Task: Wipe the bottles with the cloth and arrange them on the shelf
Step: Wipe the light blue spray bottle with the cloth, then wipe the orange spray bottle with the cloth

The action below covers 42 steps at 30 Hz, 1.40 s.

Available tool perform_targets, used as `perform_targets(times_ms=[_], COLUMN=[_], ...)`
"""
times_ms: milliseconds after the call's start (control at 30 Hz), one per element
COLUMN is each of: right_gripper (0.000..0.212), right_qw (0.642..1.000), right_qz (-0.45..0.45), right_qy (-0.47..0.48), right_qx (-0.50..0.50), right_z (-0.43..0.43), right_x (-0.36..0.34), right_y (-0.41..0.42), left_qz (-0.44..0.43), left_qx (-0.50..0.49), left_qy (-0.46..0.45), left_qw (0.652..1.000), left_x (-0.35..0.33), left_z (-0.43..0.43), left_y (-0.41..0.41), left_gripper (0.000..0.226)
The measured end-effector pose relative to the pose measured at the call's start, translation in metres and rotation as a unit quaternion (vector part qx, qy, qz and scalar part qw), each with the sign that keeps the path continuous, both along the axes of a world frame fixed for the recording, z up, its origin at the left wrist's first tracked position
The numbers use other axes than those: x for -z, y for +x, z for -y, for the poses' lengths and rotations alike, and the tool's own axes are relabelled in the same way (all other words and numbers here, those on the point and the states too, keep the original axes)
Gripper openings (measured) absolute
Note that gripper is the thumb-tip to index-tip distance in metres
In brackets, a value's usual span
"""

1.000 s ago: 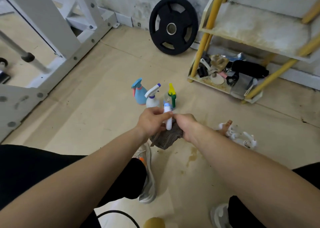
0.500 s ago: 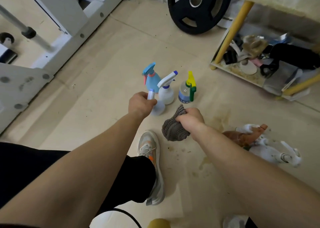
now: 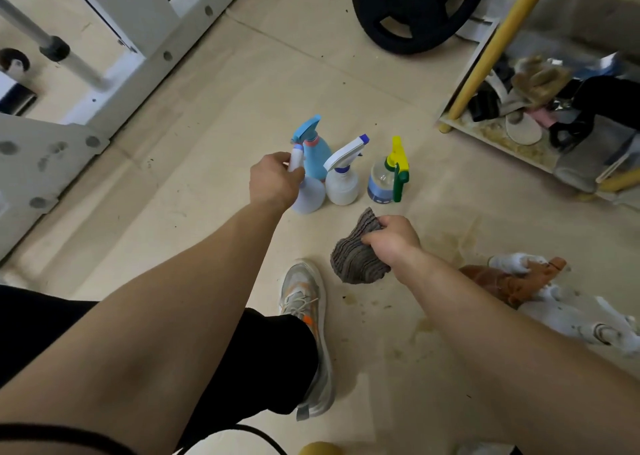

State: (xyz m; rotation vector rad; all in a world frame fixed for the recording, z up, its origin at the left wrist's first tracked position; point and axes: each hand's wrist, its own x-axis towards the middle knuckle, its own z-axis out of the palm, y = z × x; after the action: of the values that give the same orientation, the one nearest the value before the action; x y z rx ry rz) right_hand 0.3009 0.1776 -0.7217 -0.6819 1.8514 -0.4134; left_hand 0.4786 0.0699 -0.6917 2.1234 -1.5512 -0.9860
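My left hand (image 3: 275, 181) grips the pale spray bottle (image 3: 306, 191) by its neck, base on or just above the floor, touching the blue bottle (image 3: 317, 157) behind it. My right hand (image 3: 393, 238) bunches the soft striped cloth (image 3: 356, 259), fingers closed on it. The bottle seems light smooth plastic, perhaps part-filled; the neck under the trigger is the sure hold. Right of it stand the white bottle (image 3: 343, 184) and yellow-capped bottle (image 3: 386, 181), close-packed. Farther right, the shelf (image 3: 498, 139) is cluttered; the floor between lies open.
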Motion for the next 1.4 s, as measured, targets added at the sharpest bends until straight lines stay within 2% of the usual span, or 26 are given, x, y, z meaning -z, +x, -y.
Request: perform_targets(times_ms=[67, 167, 233, 400, 500, 567, 667, 767, 867, 967, 1067, 1133, 1200, 1267, 1333, 1400], right_gripper=[0.013, 0.014, 0.015, 0.023, 0.019, 0.026, 0.03, 0.02, 0.018, 0.017, 0.011, 0.006, 0.013, 0.021, 0.019, 0.02], right_qw=[1.0, 1.0, 1.0, 0.998, 0.997, 0.997, 0.998, 0.999, 0.997, 0.993, 0.99, 0.988, 0.988, 0.99, 0.992, 0.992], right_qz=[-0.003, -0.016, -0.024, -0.054, -0.073, -0.072, -0.054, -0.035, -0.006, 0.025, 0.025, 0.028, 0.029, 0.014, -0.009, -0.038], right_qy=[-0.003, -0.009, -0.016, -0.042, -0.034, -0.009, -0.001, -0.011, -0.039, -0.067, -0.066, -0.066, -0.066, -0.057, -0.046, -0.034], right_qx=[0.003, 0.007, 0.005, -0.004, 0.007, 0.025, 0.039, 0.036, 0.061, 0.095, 0.122, 0.138, 0.135, 0.125, 0.121, 0.117], right_z=[-0.002, -0.004, -0.006, -0.021, -0.037, -0.053, -0.081, -0.11, -0.138, -0.166, -0.192, -0.208, -0.218, -0.225, -0.231, -0.239], right_x=[0.0, -0.005, -0.012, -0.043, -0.064, -0.077, -0.092, -0.106, -0.114, -0.113, -0.105, -0.101, -0.097, -0.089, -0.08, -0.068], right_y=[-0.003, -0.008, -0.01, -0.022, -0.034, -0.044, -0.057, -0.07, -0.082, -0.094, -0.111, -0.122, -0.129, -0.138, -0.146, -0.155], left_qz=[0.0, 0.024, 0.047, 0.082, 0.068, 0.07, 0.078, 0.003, -0.053, -0.068, -0.043, -0.016, -0.01, -0.031, -0.055, -0.08], left_qx=[0.004, 0.005, 0.009, 0.045, 0.095, 0.15, 0.241, 0.333, 0.407, 0.473, 0.517, 0.521, 0.515, 0.51, 0.503, 0.464], left_qy=[0.018, 0.052, 0.05, 0.017, 0.011, 0.025, 0.056, 0.141, 0.223, 0.242, 0.231, 0.213, 0.201, 0.223, 0.252, 0.262], left_qw=[1.0, 0.998, 0.998, 0.996, 0.993, 0.986, 0.966, 0.932, 0.884, 0.845, 0.823, 0.826, 0.833, 0.83, 0.825, 0.842], left_x=[0.0, -0.004, -0.013, -0.045, -0.067, -0.078, -0.087, -0.09, -0.094, -0.09, -0.082, -0.075, -0.067, -0.06, -0.055, -0.046], left_z=[0.001, -0.001, -0.006, -0.024, -0.038, -0.053, -0.077, -0.107, -0.133, -0.154, -0.171, -0.18, -0.184, -0.189, -0.191, -0.191], left_y=[0.0, 0.0, 0.002, -0.004, -0.016, -0.028, -0.05, -0.078, -0.111, -0.147, -0.179, -0.196, -0.21, -0.223, -0.231, -0.238], left_gripper=[0.016, 0.054, 0.065, 0.057, 0.05, 0.046, 0.037, 0.036, 0.051, 0.063, 0.033, 0.013, 0.011, 0.007, 0.007, 0.009])
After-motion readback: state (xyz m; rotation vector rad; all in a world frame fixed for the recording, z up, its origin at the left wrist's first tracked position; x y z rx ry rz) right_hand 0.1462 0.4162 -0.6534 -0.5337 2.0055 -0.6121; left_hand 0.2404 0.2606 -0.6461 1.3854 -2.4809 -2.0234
